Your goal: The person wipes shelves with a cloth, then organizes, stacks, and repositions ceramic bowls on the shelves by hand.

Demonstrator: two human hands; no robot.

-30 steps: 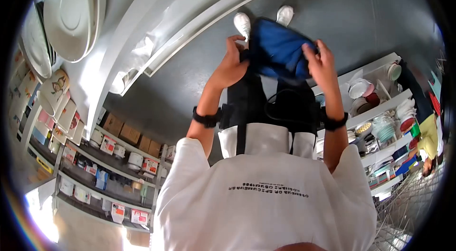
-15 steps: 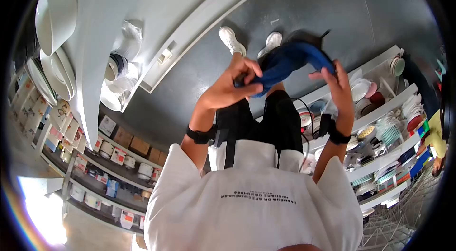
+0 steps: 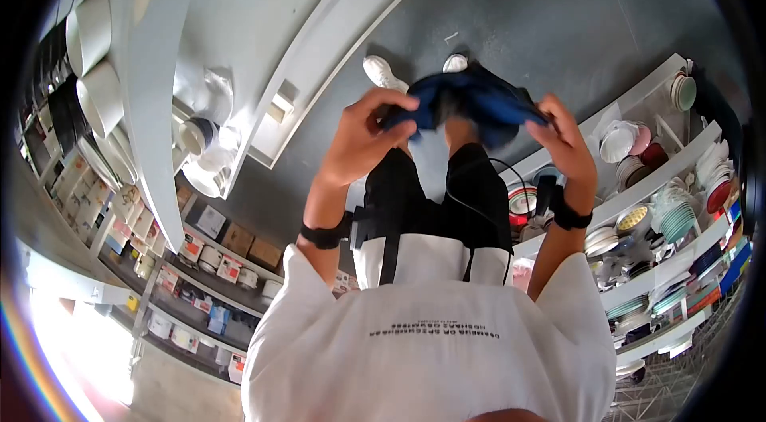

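A dark blue cloth item (image 3: 495,103) with black parts hangs stretched between both hands, over the lower legs; motion smears it and its exact kind does not show. My left hand (image 3: 363,135) pinches its left end between thumb and fingers. At the other end, my right hand (image 3: 562,139) grips its right corner with fingers closed. Both wrists carry black bands, such as the wristband (image 3: 323,237) on the left arm.
Shelves of stacked bowls and plates (image 3: 634,218) stand on the right. To the left are white shelving (image 3: 152,175) with white bowls (image 3: 100,99) and lower shelves with boxes (image 3: 238,238). A black cable (image 3: 515,171) loops near the right thigh. White shoes (image 3: 383,71) stand on the grey floor.
The blue cloth has gone from a curved, bunched loop to a lower, more spread shape between the hands. My left hand has shifted left, and my right hand has closed on the cloth's right end.
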